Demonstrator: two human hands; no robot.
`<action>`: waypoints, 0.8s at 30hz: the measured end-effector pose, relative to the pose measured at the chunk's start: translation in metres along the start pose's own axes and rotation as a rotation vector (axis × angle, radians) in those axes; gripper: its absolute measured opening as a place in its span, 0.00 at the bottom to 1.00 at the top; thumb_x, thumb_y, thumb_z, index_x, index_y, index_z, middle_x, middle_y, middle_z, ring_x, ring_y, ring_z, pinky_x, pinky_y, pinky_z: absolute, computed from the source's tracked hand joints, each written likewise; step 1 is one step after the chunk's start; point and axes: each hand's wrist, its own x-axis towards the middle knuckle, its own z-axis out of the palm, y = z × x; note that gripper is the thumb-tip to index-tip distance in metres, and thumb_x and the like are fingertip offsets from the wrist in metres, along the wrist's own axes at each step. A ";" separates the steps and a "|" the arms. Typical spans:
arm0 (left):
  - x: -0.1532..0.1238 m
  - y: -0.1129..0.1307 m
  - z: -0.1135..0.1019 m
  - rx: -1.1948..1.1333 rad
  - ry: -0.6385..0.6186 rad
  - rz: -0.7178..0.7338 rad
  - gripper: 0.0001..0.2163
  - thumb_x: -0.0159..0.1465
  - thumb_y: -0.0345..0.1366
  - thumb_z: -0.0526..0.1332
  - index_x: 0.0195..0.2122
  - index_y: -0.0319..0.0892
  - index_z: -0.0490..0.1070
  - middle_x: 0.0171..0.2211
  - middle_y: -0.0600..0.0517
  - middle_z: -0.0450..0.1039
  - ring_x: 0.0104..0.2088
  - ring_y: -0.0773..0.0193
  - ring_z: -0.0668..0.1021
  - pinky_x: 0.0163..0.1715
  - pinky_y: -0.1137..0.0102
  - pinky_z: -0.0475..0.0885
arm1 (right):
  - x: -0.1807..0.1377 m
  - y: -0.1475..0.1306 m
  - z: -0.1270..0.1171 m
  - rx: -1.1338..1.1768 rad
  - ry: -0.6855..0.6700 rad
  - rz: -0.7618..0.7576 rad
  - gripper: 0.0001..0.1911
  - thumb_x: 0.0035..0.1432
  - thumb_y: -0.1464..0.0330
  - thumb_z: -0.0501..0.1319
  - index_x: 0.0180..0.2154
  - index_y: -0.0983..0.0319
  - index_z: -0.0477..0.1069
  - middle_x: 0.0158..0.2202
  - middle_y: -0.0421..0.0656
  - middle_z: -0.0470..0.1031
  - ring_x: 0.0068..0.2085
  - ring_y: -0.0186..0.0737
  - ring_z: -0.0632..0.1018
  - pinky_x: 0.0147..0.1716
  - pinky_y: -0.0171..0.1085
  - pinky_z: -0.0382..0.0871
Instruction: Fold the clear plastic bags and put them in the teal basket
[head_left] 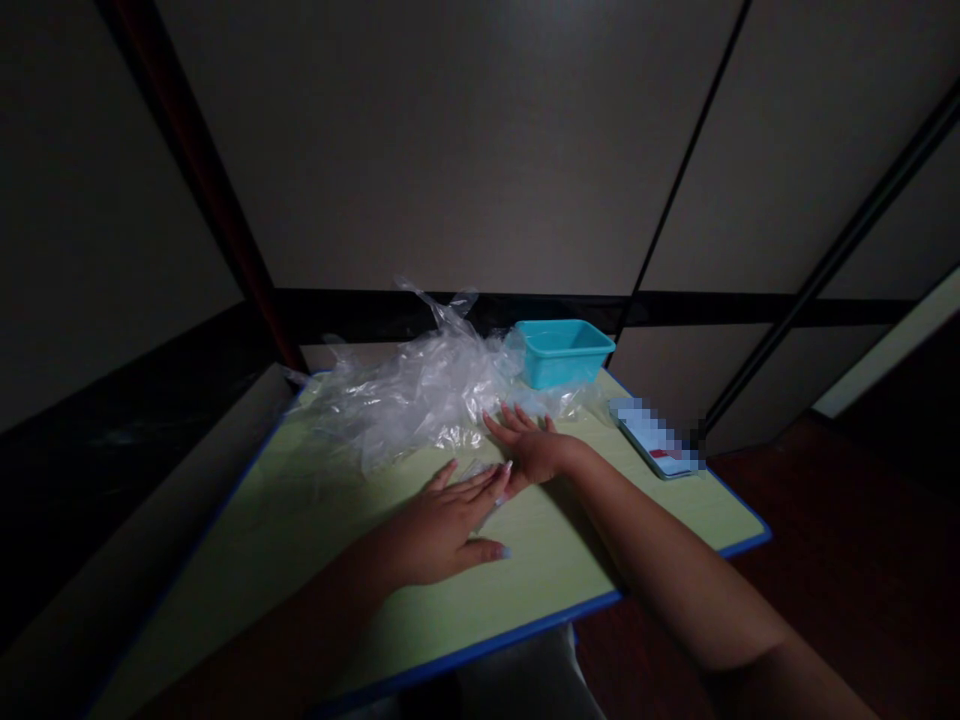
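Observation:
My left hand lies spread over the table, its fingers reaching toward my right hand. Beneath the left fingertips shows a bit of clear plastic, partly hidden by the hand. The right hand is flat with its fingers apart, close to the near edge of a heap of crumpled clear plastic bags. Neither hand is closed around anything. Just beyond the right fingers, more clear plastic spreads in front of a turquoise plastic basket.
The pale yellow-green table has a blue edge. A phone lies near its right side, its screen partly blurred out. Dark-trimmed panels rise right behind the table. Reddish-brown floor shows at right.

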 end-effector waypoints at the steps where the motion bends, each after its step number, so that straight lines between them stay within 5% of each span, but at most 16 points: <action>1: 0.000 0.000 0.000 0.010 -0.006 -0.005 0.36 0.62 0.55 0.46 0.63 0.42 0.31 0.63 0.45 0.39 0.63 0.59 0.47 0.58 0.54 0.36 | 0.000 0.000 0.000 -0.001 -0.001 -0.001 0.64 0.36 0.49 0.65 0.60 0.52 0.19 0.62 0.51 0.15 0.60 0.56 0.25 0.50 0.66 0.25; 9: 0.001 0.001 0.000 0.079 -0.047 -0.063 0.34 0.61 0.57 0.44 0.63 0.44 0.39 0.64 0.48 0.33 0.63 0.58 0.42 0.58 0.52 0.35 | -0.003 -0.001 -0.002 0.010 -0.026 -0.008 0.64 0.36 0.48 0.65 0.60 0.52 0.19 0.62 0.50 0.14 0.60 0.58 0.24 0.50 0.66 0.25; 24: 0.001 0.000 -0.001 0.090 -0.056 -0.110 0.36 0.60 0.58 0.45 0.63 0.43 0.37 0.64 0.48 0.33 0.63 0.58 0.41 0.58 0.50 0.37 | -0.003 -0.003 -0.003 0.014 -0.034 0.006 0.64 0.37 0.49 0.65 0.60 0.50 0.20 0.62 0.49 0.14 0.60 0.57 0.25 0.50 0.66 0.25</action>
